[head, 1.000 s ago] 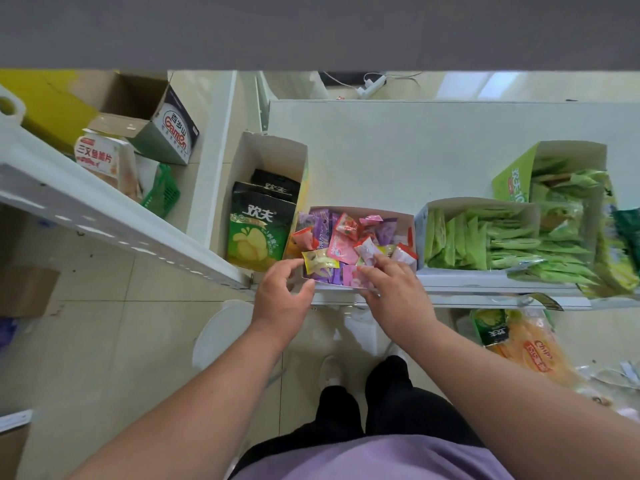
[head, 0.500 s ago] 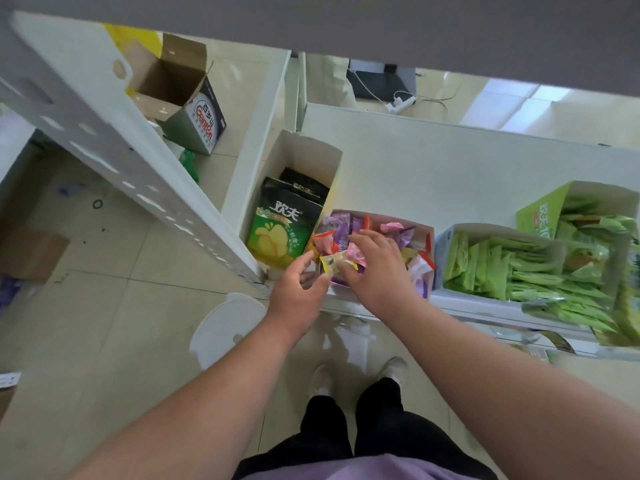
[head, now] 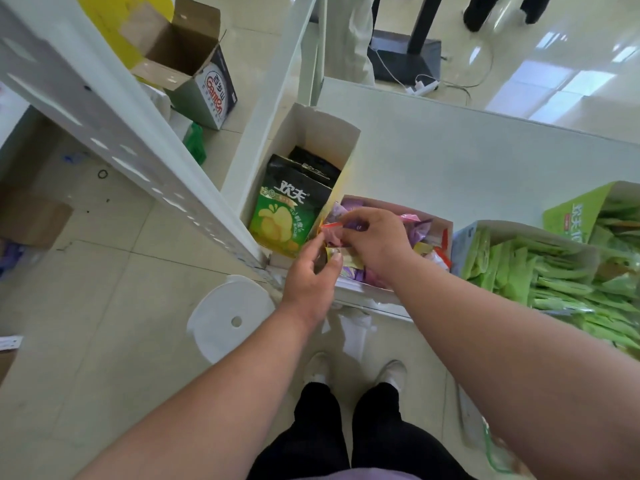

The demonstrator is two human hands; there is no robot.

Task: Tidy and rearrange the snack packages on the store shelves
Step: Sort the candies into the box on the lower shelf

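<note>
Hands (head: 346,251) over candy box (head: 440,225), apparently pinching small packets (head: 341,256)

On the shelf (head: 467,161), left to right — chip box (head: 332,133), candy box (head: 440,226), stick box (head: 575,247); a stool (head: 225,317) stands on the floor below.

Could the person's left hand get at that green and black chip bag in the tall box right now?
Probably yes. The chip bag stands in an open-topped box just beyond the left hand, with nothing between them. But that hand pinches a small yellow packet, so it would likely drop that first.
</note>
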